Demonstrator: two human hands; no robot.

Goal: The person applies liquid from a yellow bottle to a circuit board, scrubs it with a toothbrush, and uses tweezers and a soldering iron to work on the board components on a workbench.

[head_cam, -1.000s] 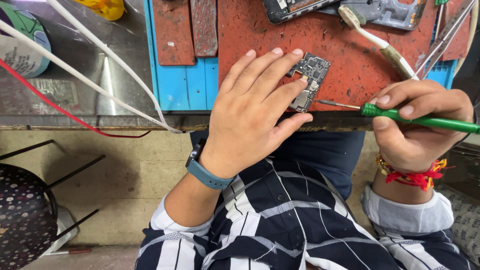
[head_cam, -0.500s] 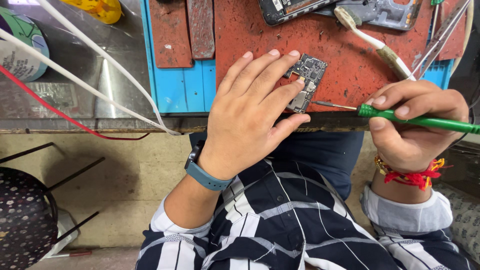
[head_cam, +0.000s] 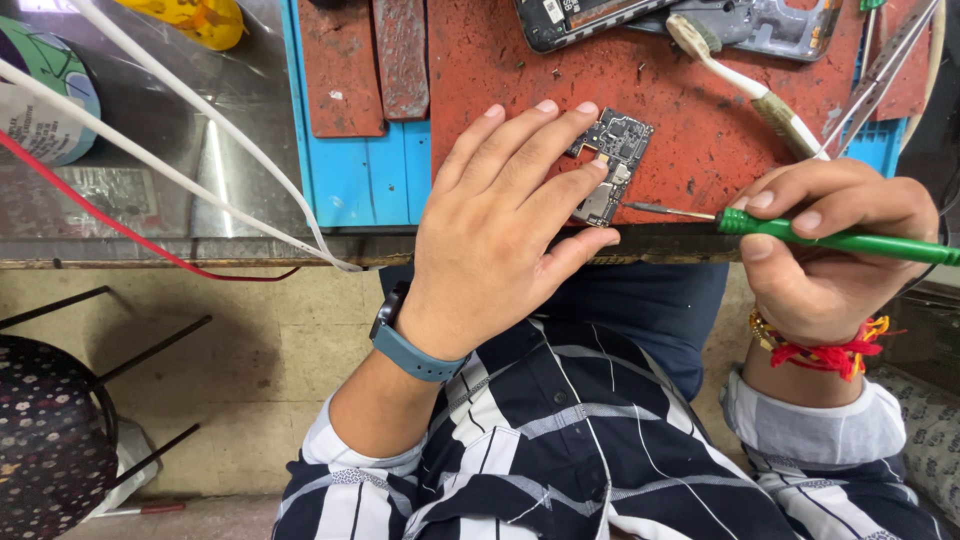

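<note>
Left hand (head_cam: 490, 240) lies flat, fingers (head_cam: 545, 140) spread and extended, pinning a small phone circuit board (head_cam: 612, 160) to the red work mat (head_cam: 680, 100) near the front edge of the table (head_cam: 200, 200). No closed grasp; the board is held by downward pressure of the fingertips only.

Right hand (head_cam: 825, 250) closed round a green-handled precision screwdriver (head_cam: 800, 232), pen-style grip. Its metal tip points left and sits at the board's lower right edge; actual contact with a screw cannot be told.

Progress, judged: the board is already out of the phone chassis (head_cam: 700, 20), which lies open at the mat's far edge, so strip-down looks done. Work on the board itself appears under way, not finished. No loose screws visible.

Nearby: worn toothbrush (head_cam: 745, 85), tweezers (head_cam: 885, 65), white cables (head_cam: 180, 165) at left.
</note>
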